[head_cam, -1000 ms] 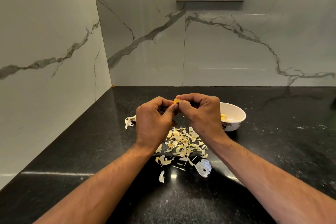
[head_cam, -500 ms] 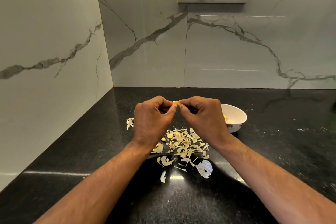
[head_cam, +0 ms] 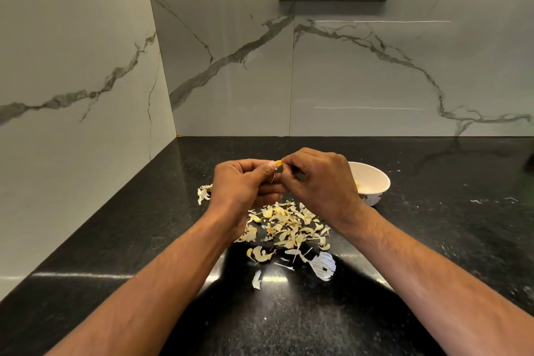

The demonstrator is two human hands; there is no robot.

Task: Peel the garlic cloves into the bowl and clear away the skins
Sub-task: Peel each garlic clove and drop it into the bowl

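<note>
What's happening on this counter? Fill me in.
A person is peeling garlic over a black counter. Both hands, the left hand and the right hand, pinch one garlic clove between their fingertips. A heap of loose skins lies on the counter beneath them. A white bowl stands just beyond the right hand, with at least one peeled clove inside. The skins are not yet cleared.

I see even, soft light; glare streaks on the glossy black speckled stone tabletop (head_cam: 433,240); sharp focus, wide-angle bowing at edges.
</note>
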